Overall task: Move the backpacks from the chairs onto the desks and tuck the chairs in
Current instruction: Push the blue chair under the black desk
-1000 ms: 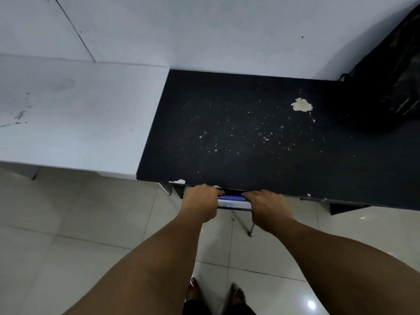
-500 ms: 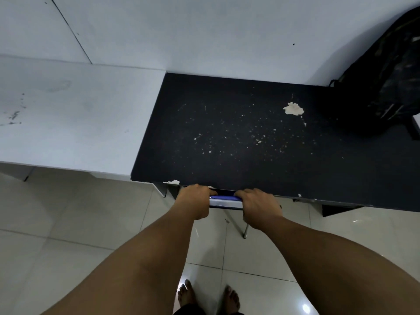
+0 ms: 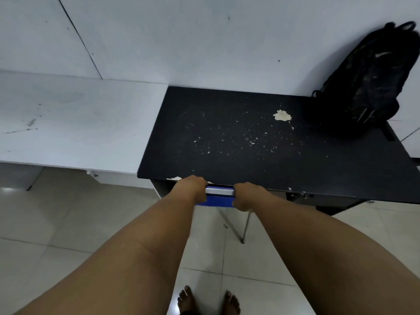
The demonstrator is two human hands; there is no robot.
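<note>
A blue chair (image 3: 219, 197) is pushed under the black desk (image 3: 227, 142); only the top of its backrest and one metal leg show. My left hand (image 3: 191, 186) grips the backrest's left end and my right hand (image 3: 246, 195) grips its right end, both at the desk's front edge. A black backpack (image 3: 372, 80) stands upright on the far right of the desk, leaning against the wall.
A white desk (image 3: 75, 123) adjoins the black one on the left. A pale wall runs behind both. Glossy floor tiles (image 3: 45, 223) lie below, with my bare feet (image 3: 208, 300) at the bottom. The black desktop is flecked with chipped paint.
The view has tilted up and pulled back, bringing the whole backpack into sight. More of the blue backrest shows between my hands, which keep their grip.
</note>
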